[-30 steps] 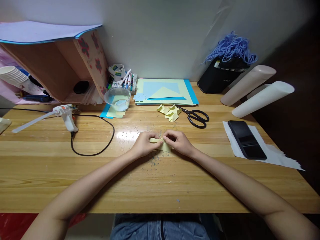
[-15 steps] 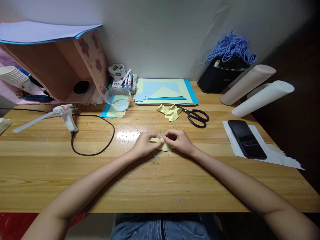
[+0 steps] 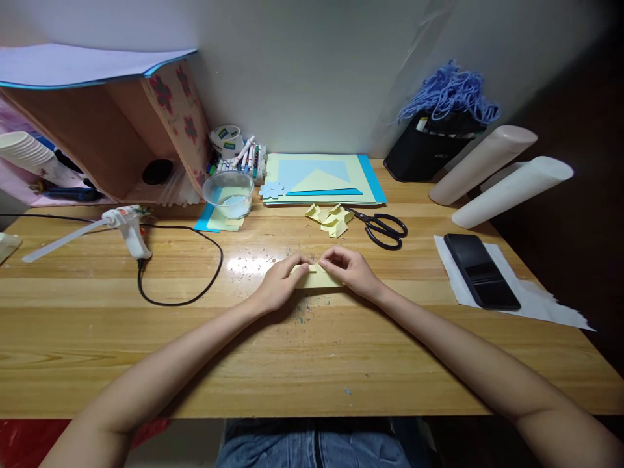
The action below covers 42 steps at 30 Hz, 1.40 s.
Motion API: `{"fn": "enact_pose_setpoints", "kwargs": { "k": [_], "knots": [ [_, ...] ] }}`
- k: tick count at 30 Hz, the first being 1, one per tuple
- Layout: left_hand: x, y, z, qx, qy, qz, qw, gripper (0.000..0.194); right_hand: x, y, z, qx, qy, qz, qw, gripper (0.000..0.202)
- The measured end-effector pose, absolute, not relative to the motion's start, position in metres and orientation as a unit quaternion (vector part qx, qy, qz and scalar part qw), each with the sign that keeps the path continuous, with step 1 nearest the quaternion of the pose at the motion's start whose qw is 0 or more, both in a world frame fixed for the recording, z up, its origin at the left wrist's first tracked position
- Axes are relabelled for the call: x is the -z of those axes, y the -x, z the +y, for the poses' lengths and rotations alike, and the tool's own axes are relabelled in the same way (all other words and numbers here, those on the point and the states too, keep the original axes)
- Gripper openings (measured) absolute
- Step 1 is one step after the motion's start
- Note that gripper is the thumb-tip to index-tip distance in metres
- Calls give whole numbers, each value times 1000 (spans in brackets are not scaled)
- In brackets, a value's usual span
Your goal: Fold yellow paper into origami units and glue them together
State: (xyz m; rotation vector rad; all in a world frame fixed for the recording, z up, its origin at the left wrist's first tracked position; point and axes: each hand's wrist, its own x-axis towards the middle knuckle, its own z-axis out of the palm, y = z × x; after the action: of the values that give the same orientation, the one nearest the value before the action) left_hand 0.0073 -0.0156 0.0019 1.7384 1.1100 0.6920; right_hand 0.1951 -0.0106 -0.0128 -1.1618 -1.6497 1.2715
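Note:
A pale yellow piece of paper (image 3: 319,279) lies between my two hands near the middle of the table, its lower edge straight. My left hand (image 3: 279,283) pinches its left part with thumb and fingers. On the other side, my right hand (image 3: 351,273) has its fingertips closed on the paper's upper edge. Just beyond the hands sit folded yellow paper pieces (image 3: 336,224), touching or close to the tips of black-handled scissors (image 3: 385,229).
At the left are a glue gun (image 3: 127,231) with its looped cord and an open box (image 3: 178,123). A plastic bowl (image 3: 229,198), markers (image 3: 246,159) and stacked paper sheets (image 3: 373,179) stand behind. A phone (image 3: 481,272) and rolls (image 3: 514,192) are at the right.
The yellow paper now shows wider and flatter, with a straight lower edge. My right hand has moved slightly up, and my left hand has shifted a little.

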Motion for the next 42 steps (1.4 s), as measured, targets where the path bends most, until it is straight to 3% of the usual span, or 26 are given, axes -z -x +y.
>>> {"fn": "enact_pose_setpoints", "kwargs": {
  "k": [6, 13, 21, 42],
  "knots": [
    [0, -2, -13, -306, -698, 426, 487, 34, 13, -196, -10, -494, 453, -637, 380, 17],
    [1, -7, -15, -318, -697, 436, 472, 21, 13, -196, -10, -489, 458, -642, 373, 19],
    [5, -8, -14, -316, -698, 459, 450, 18, 9, -195, -13, -460, 457, -691, 320, 19],
    [5, -8, -15, -308, -708, 458, 441, 27, 7, -195, -11, -467, 446, -692, 323, 22]
  ]
}}
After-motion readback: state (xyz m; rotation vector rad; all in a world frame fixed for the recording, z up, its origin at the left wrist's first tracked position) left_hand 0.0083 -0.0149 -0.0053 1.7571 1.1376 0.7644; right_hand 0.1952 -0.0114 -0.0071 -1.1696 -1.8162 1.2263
